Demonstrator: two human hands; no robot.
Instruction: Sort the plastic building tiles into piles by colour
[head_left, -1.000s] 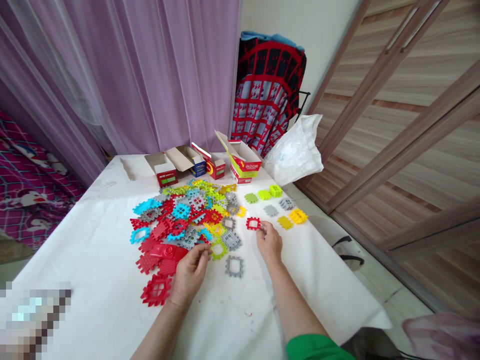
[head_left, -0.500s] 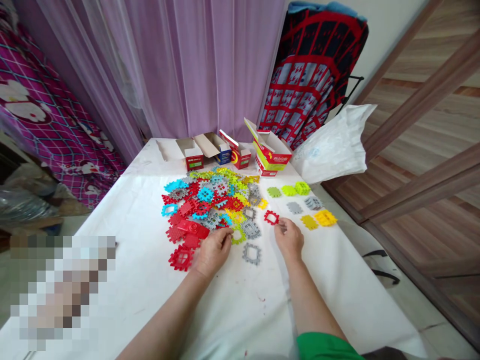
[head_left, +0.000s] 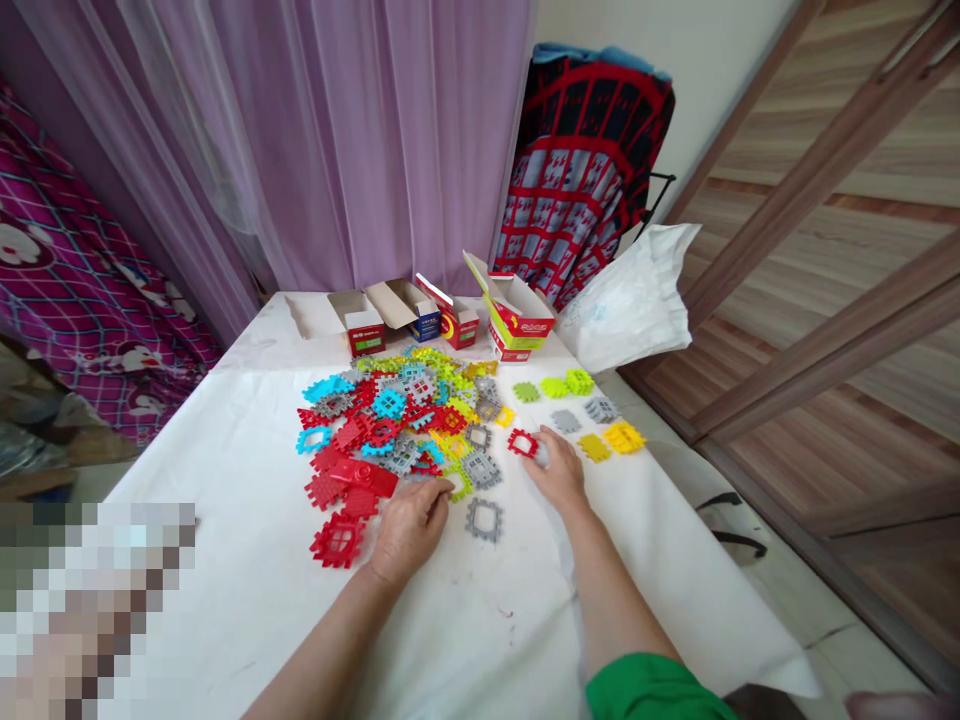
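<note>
My right hand is at the right edge of a red square frame tile with notched sides, its thumb and fingers closed on that edge. To the left, my left hand rests low over the table with thumb and fingertips pressed together. Its fingertips meet the edge of a lime-green frame tile; whether they hold anything is hidden. Between the hands lies a grey frame tile. A heap of interlocking tiles in red, blue, grey, green and yellow spreads beyond my left hand, with a red tile beside it.
Small groups of green tiles, grey tiles and yellow tiles lie at the right. Open cardboard boxes line the back of the white-covered table. A white bag stands at the back right corner.
The view has shifted, so the table's things appear farther left. My right fingers now reach slightly farther around the red frame tile's edge. My left hand stays beside the heap.
</note>
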